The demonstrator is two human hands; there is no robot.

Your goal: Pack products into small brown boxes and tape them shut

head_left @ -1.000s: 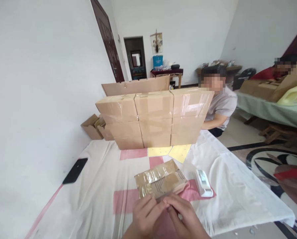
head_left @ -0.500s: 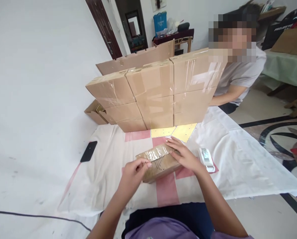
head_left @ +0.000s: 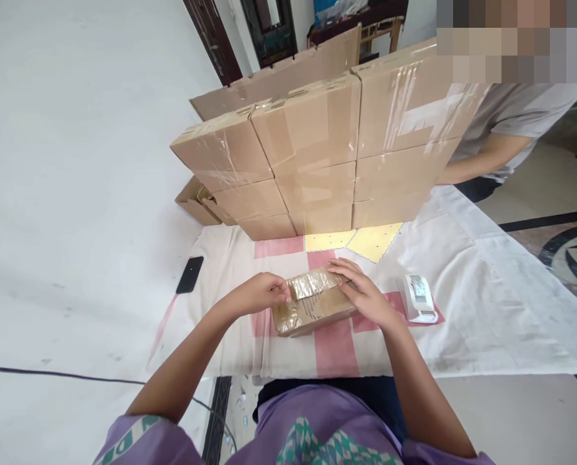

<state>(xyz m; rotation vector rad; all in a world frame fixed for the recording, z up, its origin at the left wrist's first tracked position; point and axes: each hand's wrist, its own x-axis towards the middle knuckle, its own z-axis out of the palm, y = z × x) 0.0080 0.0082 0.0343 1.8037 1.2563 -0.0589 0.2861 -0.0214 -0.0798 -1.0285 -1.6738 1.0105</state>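
Observation:
A small brown cardboard box point(head_left: 324, 311) lies on the table in front of me, with a shiny strip of clear packing tape point(head_left: 312, 283) along its top. My left hand point(head_left: 269, 292) is closed at the box's left end, thumb and fingers pinched at the end of the tape. Its fingers partly hide what they pinch. Across the box's right end rests my right hand point(head_left: 361, 290), fingers stretched out over the top and the far edge, thumb apart from them.
Stacked, taped cardboard boxes point(head_left: 312, 145) form a wall behind the work spot. A white device with a small screen point(head_left: 418, 298) stands to the right, a black phone point(head_left: 190, 274) to the left. Yellow sheets point(head_left: 375, 240) lie by the stack. Another person's arm point(head_left: 486, 158) reaches behind it.
The view has tilted downward. My left hand has shifted toward the box's far left corner, its forearm now lying more sideways. The right hand stays on the box's right end.

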